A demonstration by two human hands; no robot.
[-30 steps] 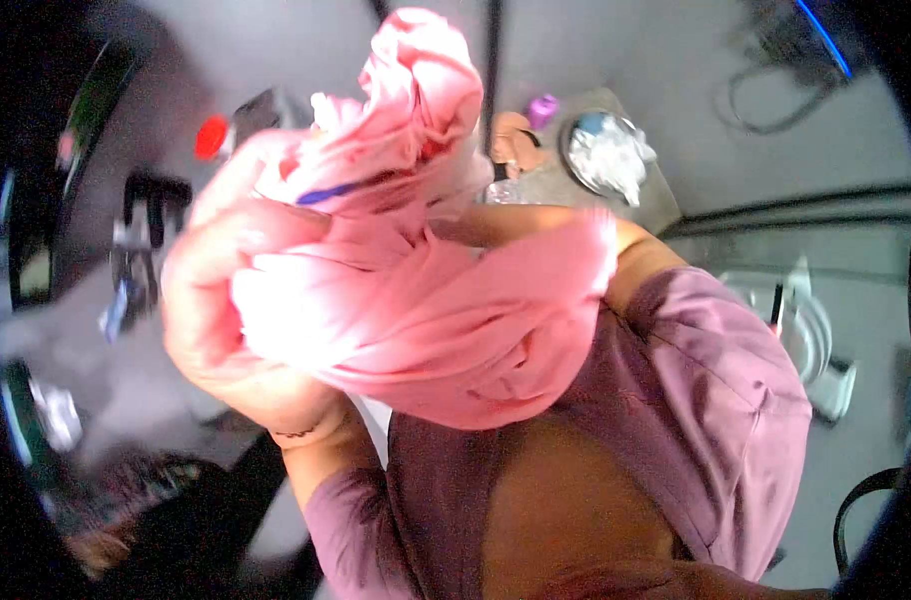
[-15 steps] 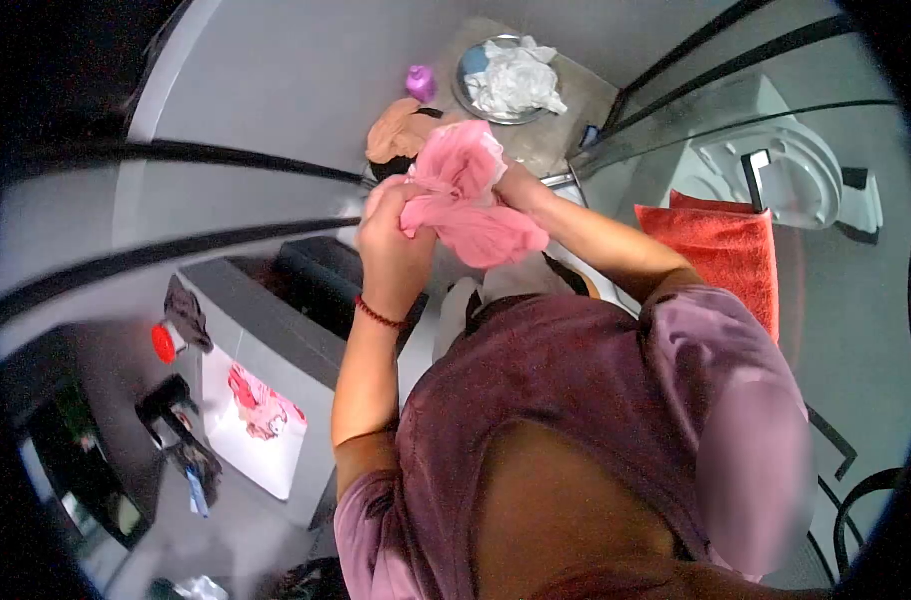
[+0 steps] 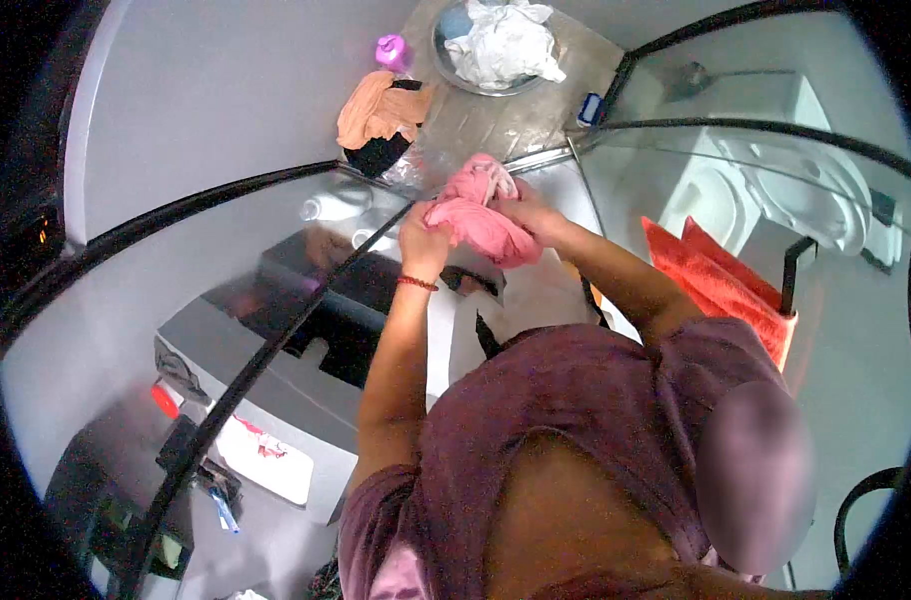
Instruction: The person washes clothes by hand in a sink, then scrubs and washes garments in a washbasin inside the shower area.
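A bunched pink cloth (image 3: 484, 228) is held between my two hands in front of my body, its folds twisted together with a paler part near the top. My left hand (image 3: 425, 246), below which a red beaded bracelet circles the wrist, is closed around the cloth's left side. On the opposite side my right hand (image 3: 532, 216) grips the cloth, fingers partly hidden in the folds. Beyond my hands, on the wet floor, lie a peach cloth (image 3: 378, 112) and a black cloth (image 3: 378, 157). Farther off, a metal basin (image 3: 496, 91) holds white and blue cloths.
A purple bottle (image 3: 392, 53) stands by the wall. Black-framed glass panels (image 3: 281, 345) run on both sides of me. An orange-red towel (image 3: 731, 300) hangs at right, with a toilet (image 3: 711, 205) seen behind glass. A grey counter (image 3: 226, 345) is at left.
My hands have lowered slightly and the pink cloth is more tightly bunched. The view has shifted, so the basin and floor cloths sit higher and farther left.
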